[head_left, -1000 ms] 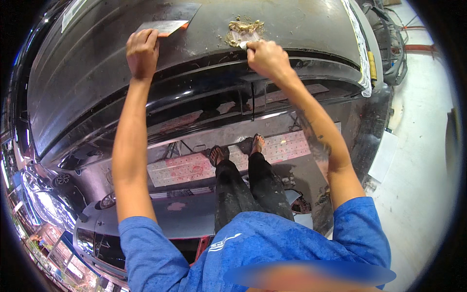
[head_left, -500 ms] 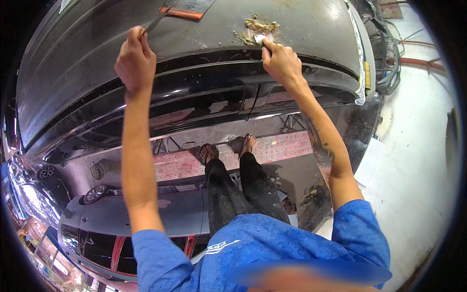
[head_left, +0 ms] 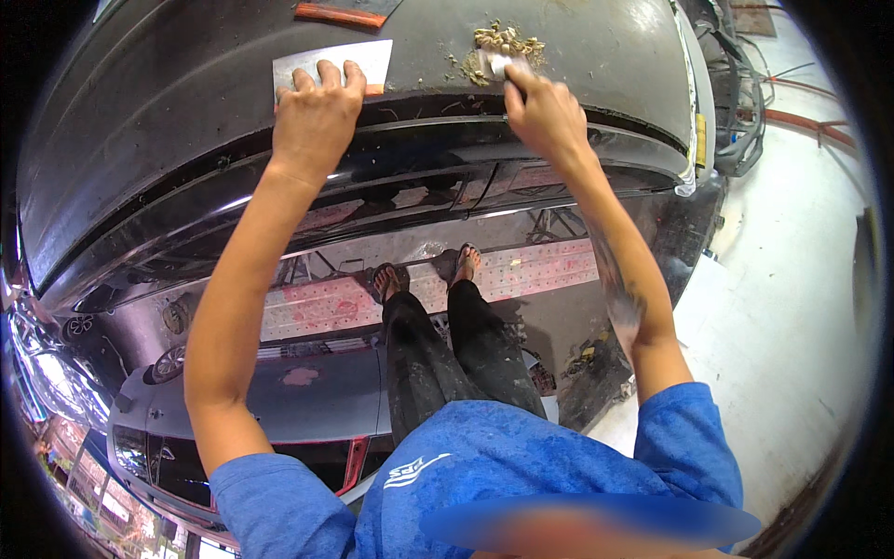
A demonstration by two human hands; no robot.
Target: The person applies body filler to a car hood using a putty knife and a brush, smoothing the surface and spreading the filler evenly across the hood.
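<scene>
My left hand (head_left: 318, 126) is closed over the near edge of a flat, pale spreader plate (head_left: 371, 58), its fingers lying across the face. A strip of orange shows along the plate's lower edge. My right hand (head_left: 548, 114) grips a small scraper with a white part (head_left: 500, 67), partly hidden by the fingers and smeared by motion. Just beyond it, a crumbly heap of beige residue (head_left: 510, 41) lies on the grey car roof (head_left: 428, 56). Crumbs of it are scattered around the scraper.
A second plate with an orange-red edge (head_left: 340, 15) lies farther back on the roof. Below, I stand on a perforated pinkish plank (head_left: 317, 307). A grey car (head_left: 270, 391) is behind me at the lower left. Dark car parts (head_left: 740, 130) stand at the right.
My left hand has moved right, and its plate has turned from edge-on to face-on. My right hand has shifted slightly, with the scraper still at the residue.
</scene>
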